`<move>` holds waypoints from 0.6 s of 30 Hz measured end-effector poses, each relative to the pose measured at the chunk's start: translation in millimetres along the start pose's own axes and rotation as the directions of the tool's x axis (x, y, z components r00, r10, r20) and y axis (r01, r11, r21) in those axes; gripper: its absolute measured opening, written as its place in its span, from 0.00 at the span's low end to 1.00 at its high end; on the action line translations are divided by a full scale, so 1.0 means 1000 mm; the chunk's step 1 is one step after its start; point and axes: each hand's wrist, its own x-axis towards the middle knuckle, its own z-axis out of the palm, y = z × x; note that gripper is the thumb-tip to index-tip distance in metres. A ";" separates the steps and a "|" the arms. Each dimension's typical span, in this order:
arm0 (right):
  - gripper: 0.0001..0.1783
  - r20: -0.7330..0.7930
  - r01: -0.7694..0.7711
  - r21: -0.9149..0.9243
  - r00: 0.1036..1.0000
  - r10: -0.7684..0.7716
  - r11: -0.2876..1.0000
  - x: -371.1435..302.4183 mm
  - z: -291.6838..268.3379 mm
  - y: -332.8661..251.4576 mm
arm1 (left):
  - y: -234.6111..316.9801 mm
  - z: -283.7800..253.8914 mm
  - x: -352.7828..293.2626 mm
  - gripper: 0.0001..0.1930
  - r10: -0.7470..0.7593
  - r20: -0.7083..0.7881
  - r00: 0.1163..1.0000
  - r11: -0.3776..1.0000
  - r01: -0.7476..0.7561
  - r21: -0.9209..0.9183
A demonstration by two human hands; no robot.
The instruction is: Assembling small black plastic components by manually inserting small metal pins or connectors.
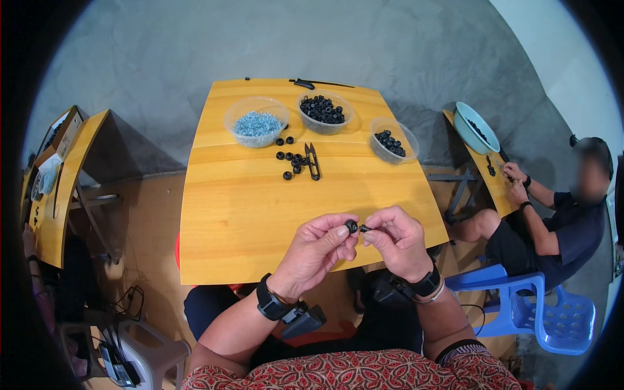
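Over the near edge of the table, my left hand (315,250) pinches a round black knob-like part (351,225) between thumb and fingers. My right hand (398,244) faces it, its thumb and fingertips closed on a small dark piece (364,228) held up against the knob-like part. Whether the two pieces are joined I cannot tell. Farther up the table lie several loose round black parts (288,175), and thread snips (312,162) rest beside them with blades pointing away from me.
Clear bowls stand at the back: one (229,118) with shiny bluish small pieces, others (349,112) (412,144) with black parts. A black-handled rod (304,84) lies along the far edge. At right, a person works near a turquoise basin (463,130); another table (91,140) is at left.
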 end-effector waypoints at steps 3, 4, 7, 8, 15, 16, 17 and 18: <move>0.09 0.001 -0.005 -0.029 1.000 0.005 1.000 -0.001 -0.001 0.003 | -0.001 0.000 0.000 0.11 0.019 -0.010 1.000 0.999 -0.019 0.045; 0.09 0.001 -0.006 -0.029 1.000 0.006 1.000 -0.001 0.000 0.003 | -0.001 0.000 0.000 0.11 0.019 -0.010 1.000 0.999 -0.019 0.045; 0.09 0.000 0.008 -0.047 1.000 -0.008 0.999 -0.002 0.000 0.003 | -0.002 0.001 0.000 0.11 0.034 -0.007 0.999 0.998 -0.033 0.052; 0.09 0.000 0.010 -0.055 1.000 -0.010 0.998 -0.002 -0.001 0.004 | -0.002 0.001 0.000 0.11 0.034 -0.012 0.999 0.997 -0.033 0.066; 0.06 -0.115 0.016 -0.057 0.993 -0.022 0.998 0.000 0.004 0.004 | -0.003 0.002 0.000 0.11 0.077 -0.023 0.997 0.987 -0.073 0.145; 0.06 -0.115 0.015 -0.057 0.993 -0.021 0.998 0.001 0.004 0.004 | -0.004 0.001 0.001 0.11 0.077 -0.023 0.997 0.987 -0.073 0.144; 0.06 -0.114 0.004 -0.074 0.993 -0.013 0.997 0.001 0.004 0.003 | -0.004 0.000 0.001 0.11 0.099 -0.025 0.995 0.979 -0.092 0.182; 0.06 -0.114 -0.006 -0.091 0.993 -0.005 0.996 0.001 0.004 0.002 | -0.005 0.000 0.002 0.11 0.120 -0.026 0.992 0.969 -0.112 0.221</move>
